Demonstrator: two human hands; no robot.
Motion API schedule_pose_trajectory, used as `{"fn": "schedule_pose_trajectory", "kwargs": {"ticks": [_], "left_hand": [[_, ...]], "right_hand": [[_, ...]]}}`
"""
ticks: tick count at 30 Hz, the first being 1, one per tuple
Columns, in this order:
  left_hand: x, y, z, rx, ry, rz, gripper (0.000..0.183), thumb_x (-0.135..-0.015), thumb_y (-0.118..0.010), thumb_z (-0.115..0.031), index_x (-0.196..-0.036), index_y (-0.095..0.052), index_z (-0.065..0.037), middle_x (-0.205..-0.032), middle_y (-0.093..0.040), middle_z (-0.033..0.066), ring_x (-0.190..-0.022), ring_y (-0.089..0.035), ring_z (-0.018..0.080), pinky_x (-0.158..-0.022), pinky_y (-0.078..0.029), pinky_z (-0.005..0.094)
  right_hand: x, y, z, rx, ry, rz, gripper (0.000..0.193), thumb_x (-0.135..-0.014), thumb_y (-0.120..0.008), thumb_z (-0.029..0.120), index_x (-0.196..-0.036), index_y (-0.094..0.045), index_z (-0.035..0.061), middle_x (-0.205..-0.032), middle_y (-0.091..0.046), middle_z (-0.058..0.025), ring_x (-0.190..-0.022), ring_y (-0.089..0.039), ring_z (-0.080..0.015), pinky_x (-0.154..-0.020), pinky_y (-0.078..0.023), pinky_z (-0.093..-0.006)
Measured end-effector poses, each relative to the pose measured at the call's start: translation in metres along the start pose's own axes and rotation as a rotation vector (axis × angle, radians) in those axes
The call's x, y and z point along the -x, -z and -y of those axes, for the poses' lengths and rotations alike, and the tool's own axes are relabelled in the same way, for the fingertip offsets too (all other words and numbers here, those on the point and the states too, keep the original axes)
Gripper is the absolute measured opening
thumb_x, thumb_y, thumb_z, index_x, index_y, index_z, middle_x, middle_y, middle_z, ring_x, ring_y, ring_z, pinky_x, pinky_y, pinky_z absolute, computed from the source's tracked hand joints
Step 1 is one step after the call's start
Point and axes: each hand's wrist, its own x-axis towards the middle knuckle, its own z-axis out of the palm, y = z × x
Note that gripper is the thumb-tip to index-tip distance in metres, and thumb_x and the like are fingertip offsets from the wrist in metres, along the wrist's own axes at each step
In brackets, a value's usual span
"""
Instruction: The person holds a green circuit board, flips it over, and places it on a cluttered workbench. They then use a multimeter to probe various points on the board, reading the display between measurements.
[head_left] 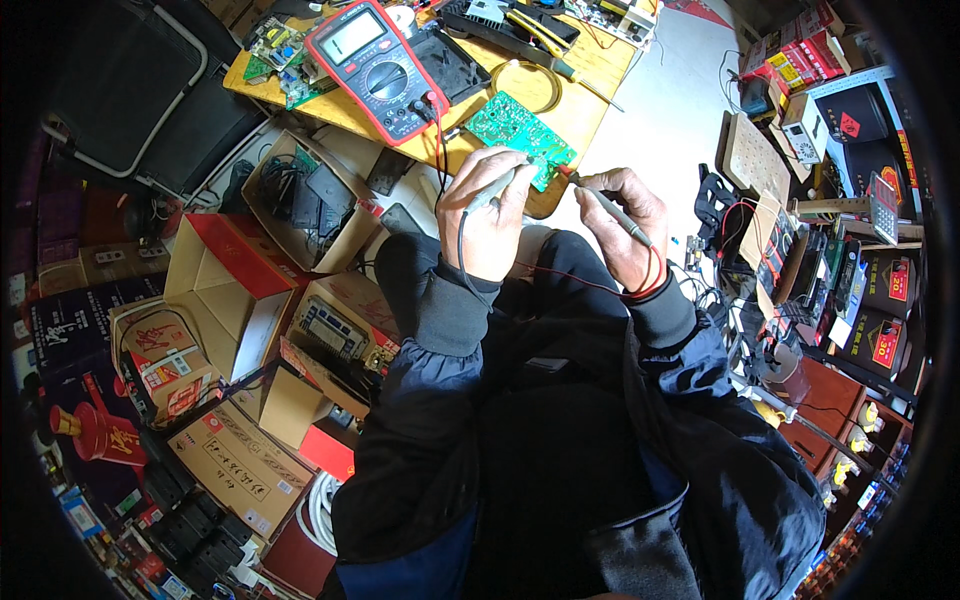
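A green circuit board (pixel 515 127) lies near the front edge of the wooden table. My left hand (pixel 487 215) is closed round a grey test probe (pixel 492 189) with a dark lead, its tip end by the board's near edge. In my right hand (pixel 628 222) is a second grey test probe (pixel 617 215) with a red lead, pointing at the board's right corner. Whether either tip touches the board I cannot tell. Just left of the board rests a red multimeter (pixel 382 75) with a lit screen and a round dial, leads plugged into its lower end.
On the table (pixel 590 125) are a coil of yellowish wire (pixel 527 88), a screwdriver (pixel 592 88), a black tray (pixel 520 30) and more circuit boards (pixel 285 60). Open cardboard boxes (pixel 225 290) stand on the left, one holding black adapters (pixel 318 200). Cluttered shelves (pixel 880 280) line the right.
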Motion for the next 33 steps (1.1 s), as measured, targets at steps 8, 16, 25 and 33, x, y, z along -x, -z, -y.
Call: {"fn": "schedule_pose_trajectory", "kwargs": {"ticks": [8,16,25,33], "left_hand": [[0.0002,0.0002,0.0004,-0.018,-0.003,0.007,0.013,-0.094,-0.073,0.003,-0.107,-0.075,0.004,-0.107,-0.076,0.0150,-0.103,-0.072,0.0308,-0.093,-0.058,0.0405],[-0.0002,0.0001,0.0003,0.000,0.000,0.000,0.012,-0.094,-0.073,0.002,-0.106,-0.075,0.004,-0.106,-0.076,0.0152,-0.102,-0.073,0.0306,-0.093,-0.058,0.0404],[-0.0001,-0.0005,-0.0002,0.015,0.011,-0.007,0.013,-0.093,-0.074,0.003,-0.106,-0.075,0.004,-0.107,-0.076,0.0153,-0.102,-0.073,0.0301,-0.093,-0.058,0.0405],[0.0000,-0.0008,0.0007,0.012,0.017,-0.006,0.012,-0.094,-0.073,0.003,-0.105,-0.075,0.004,-0.107,-0.076,0.0156,-0.102,-0.073,0.0305,-0.093,-0.058,0.0405]], "right_hand": [[0.0001,0.0007,0.0004,0.012,0.006,0.003,0.010,-0.099,-0.073,0.006,-0.101,-0.072,-0.0034,-0.082,-0.071,-0.0054,-0.076,-0.066,-0.0091,-0.069,-0.054,-0.0261],[0.0000,-0.0009,-0.0001,-0.018,0.010,-0.012,0.009,-0.099,-0.073,0.006,-0.101,-0.072,-0.0033,-0.082,-0.070,-0.0053,-0.076,-0.065,-0.0089,-0.069,-0.054,-0.0259],[-0.0004,-0.0020,0.0002,-0.019,-0.011,-0.011,0.009,-0.099,-0.073,0.005,-0.101,-0.072,-0.0035,-0.082,-0.070,-0.0048,-0.075,-0.064,-0.0085,-0.069,-0.053,-0.0255],[-0.0005,-0.0011,0.0000,-0.033,-0.015,0.002,0.010,-0.099,-0.072,0.006,-0.102,-0.072,-0.0039,-0.083,-0.070,-0.0057,-0.077,-0.065,-0.0091,-0.071,-0.054,-0.0260]]}}
